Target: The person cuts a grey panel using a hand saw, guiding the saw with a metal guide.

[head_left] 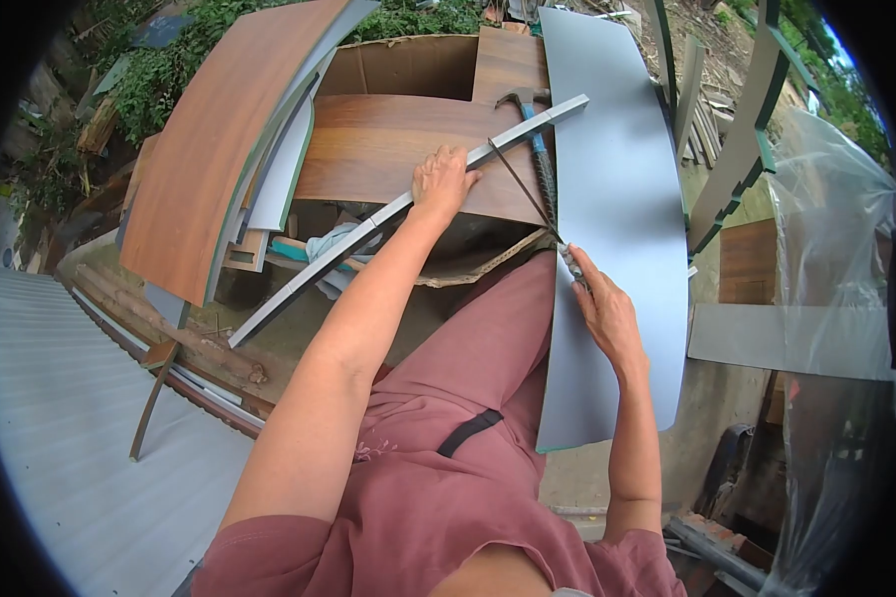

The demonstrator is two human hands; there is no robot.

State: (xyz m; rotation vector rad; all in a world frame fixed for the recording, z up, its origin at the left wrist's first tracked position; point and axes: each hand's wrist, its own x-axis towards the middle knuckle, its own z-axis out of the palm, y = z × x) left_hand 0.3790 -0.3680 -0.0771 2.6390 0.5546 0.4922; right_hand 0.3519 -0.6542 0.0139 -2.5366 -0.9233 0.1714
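Observation:
A long metal bar (368, 227) lies diagonally over a brown wood-grain board (388, 134). My left hand (444, 181) is closed around the bar near its middle. In my right hand (604, 310) is the handle of a thin, dark saw-like tool (524, 189), whose far end meets the bar just right of my left hand. A claw hammer (541, 149) with a blue and black handle rests on the board, with the bar crossing over it. Beside my right hand is a long grey-white panel (622, 199).
Stacked wood-grain boards (224, 139) lean at the left. A cardboard box (398, 68) stands behind the brown board. Corrugated sheet (90, 418) covers the lower left. Notched panels (732, 159) and clear plastic sheeting (831, 219) are at the right.

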